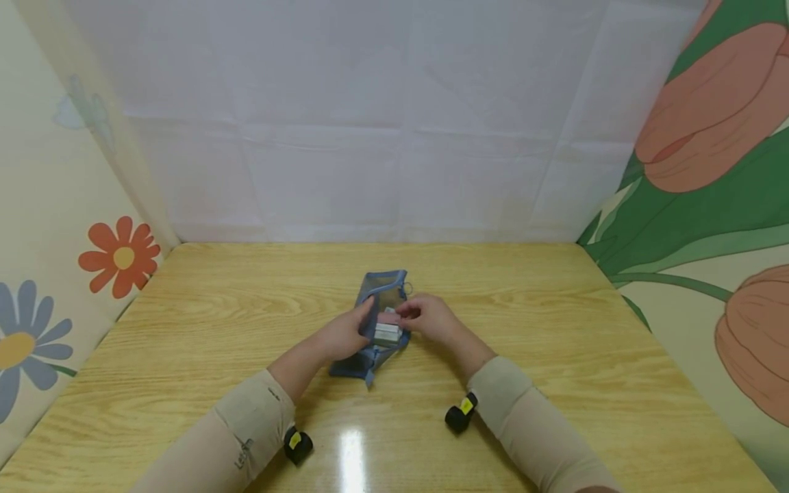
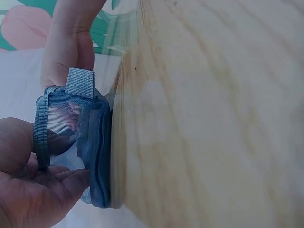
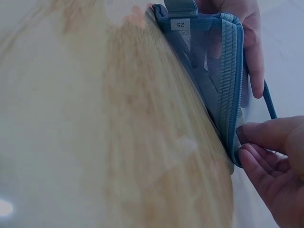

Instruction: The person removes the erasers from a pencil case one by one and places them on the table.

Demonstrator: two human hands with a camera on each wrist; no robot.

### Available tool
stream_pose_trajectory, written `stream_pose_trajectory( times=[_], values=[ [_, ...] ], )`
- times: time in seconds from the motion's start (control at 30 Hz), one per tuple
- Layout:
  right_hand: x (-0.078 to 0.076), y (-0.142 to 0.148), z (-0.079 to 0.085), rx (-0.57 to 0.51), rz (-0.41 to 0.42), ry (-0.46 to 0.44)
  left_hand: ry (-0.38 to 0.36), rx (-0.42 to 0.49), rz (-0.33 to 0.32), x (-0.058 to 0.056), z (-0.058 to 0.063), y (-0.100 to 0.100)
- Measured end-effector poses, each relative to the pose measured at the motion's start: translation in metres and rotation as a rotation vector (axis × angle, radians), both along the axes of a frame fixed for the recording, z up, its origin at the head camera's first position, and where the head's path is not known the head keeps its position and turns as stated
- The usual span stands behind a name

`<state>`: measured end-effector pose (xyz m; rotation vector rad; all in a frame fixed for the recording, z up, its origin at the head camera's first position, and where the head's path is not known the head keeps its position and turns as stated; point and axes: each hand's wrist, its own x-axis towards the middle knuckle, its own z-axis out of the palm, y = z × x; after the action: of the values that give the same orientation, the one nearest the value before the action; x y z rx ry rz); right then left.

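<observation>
A blue mesh zip pouch (image 1: 365,366) lies on the table with its zipped side open. My left hand (image 1: 345,334) grips the pouch by its left edge, the thumb over the rim; in the left wrist view the fingers of this hand (image 2: 33,185) curl at the mesh. In the opening sit a small pink block (image 1: 388,318) and white blocks (image 1: 387,333). My right hand (image 1: 431,318) pinches the pink block at its right end. From the right wrist, thumb and fingertips of the right hand (image 3: 275,152) meet at the zip edge, largely hiding what they hold.
The wood-grain table (image 1: 524,308) runs back to a white sheet (image 1: 394,137). Flower-printed panels (image 1: 709,205) border both sides. Each forearm has a black wrist camera (image 1: 459,414) strapped to it. A zip-pull ring (image 1: 407,288) hangs at the pouch's far right.
</observation>
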<state>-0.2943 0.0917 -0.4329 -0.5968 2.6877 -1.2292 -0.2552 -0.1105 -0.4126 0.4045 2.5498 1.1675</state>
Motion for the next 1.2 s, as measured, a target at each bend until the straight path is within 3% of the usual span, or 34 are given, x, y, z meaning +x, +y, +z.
stream_pose_trajectory(
  times=[0.6,0.83,1.2],
  values=[
    [-0.0018,-0.0030,-0.0028,0.057,0.002,0.099,-0.010,-0.010,-0.002,-0.0020,0.0002,0.0022],
    [-0.0016,-0.0025,-0.0008,0.034,-0.046,0.062,-0.011,-0.012,0.009,-0.0009,0.0023,0.0029],
    [-0.0001,-0.0018,0.0037,-0.016,-0.045,-0.024,0.011,-0.024,0.019,-0.0004,-0.0002,0.0016]
  ],
)
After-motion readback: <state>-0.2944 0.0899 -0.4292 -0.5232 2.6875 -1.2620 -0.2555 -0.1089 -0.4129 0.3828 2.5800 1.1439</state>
